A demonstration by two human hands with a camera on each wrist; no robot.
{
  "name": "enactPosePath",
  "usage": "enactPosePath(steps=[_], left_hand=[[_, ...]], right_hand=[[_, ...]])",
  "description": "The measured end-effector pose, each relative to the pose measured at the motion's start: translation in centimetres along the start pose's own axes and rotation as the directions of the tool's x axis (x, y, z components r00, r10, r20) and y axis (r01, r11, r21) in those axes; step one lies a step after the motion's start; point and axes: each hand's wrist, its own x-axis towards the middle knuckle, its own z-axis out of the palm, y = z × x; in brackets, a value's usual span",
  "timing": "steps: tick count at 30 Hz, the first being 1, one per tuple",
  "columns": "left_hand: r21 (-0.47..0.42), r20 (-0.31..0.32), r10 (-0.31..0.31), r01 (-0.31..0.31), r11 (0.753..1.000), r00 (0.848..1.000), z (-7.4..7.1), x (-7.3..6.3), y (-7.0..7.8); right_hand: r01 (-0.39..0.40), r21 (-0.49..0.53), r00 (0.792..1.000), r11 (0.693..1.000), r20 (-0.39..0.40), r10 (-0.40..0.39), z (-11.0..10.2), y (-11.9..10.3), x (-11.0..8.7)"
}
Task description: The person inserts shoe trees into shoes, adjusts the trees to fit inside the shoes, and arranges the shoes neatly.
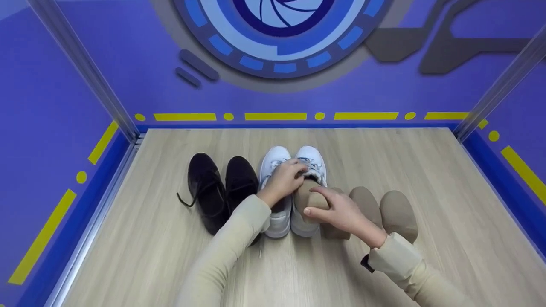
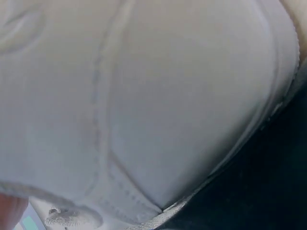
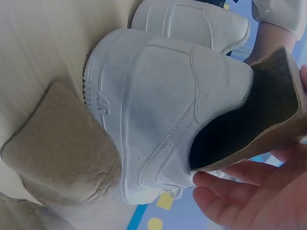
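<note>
My right hand [image 1: 341, 211] holds a brown moulded-pulp shoe insert [image 1: 303, 198] between thumb and fingers. The insert's front end is inside the opening of the right-hand white sneaker [image 1: 309, 154], and its hollow rear end sticks up past the heel in the right wrist view. With bent fingers, my left hand [image 1: 283, 180] grips the same sneaker at its tongue and laces. The left-hand white sneaker [image 1: 279, 224] stands beside it, under my left wrist. White shoe leather [image 2: 187, 96] fills most of the left wrist view, where most of that hand is hidden.
Two black lace-up shoes [image 1: 202, 168] stand to the left, one partly behind my left sleeve. Several more brown inserts [image 1: 399, 213] lie to the right, one partly under my right hand. The wooden tabletop [image 1: 140, 238] is bounded by blue-purple panels [image 1: 106, 51].
</note>
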Motion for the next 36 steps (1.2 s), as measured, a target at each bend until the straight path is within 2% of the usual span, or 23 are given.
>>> enactPosePath(steps=[3, 12, 27, 36], left_hand=[[-0.029, 0.010, -0.010, 0.010, 1.000, 1.000, -0.1, 0.0, 0.0], [-0.068, 0.073, -0.021, 0.026, 0.997, 0.997, -0.4, 0.4, -0.3], [-0.098, 0.096, -0.050, 0.059, 0.993, 0.994, -0.7, 0.5, -0.4], [-0.156, 0.115, -0.067, 0.085, 0.984, 0.991, -0.9, 0.5, -0.5]], right_hand=[[0.001, -0.029, 1.000, 1.000, 0.004, -0.001, -0.1, -0.1, 0.2], [-0.106, -0.076, 0.990, 0.991, 0.081, 0.112, -0.8, -0.8, 1.4], [-0.128, -0.123, 0.980, 0.984, 0.135, 0.144, -1.3, -1.4, 2.9], [-0.157, -0.161, 0.978, 0.974, 0.112, 0.176, -1.2, -1.3, 3.6]])
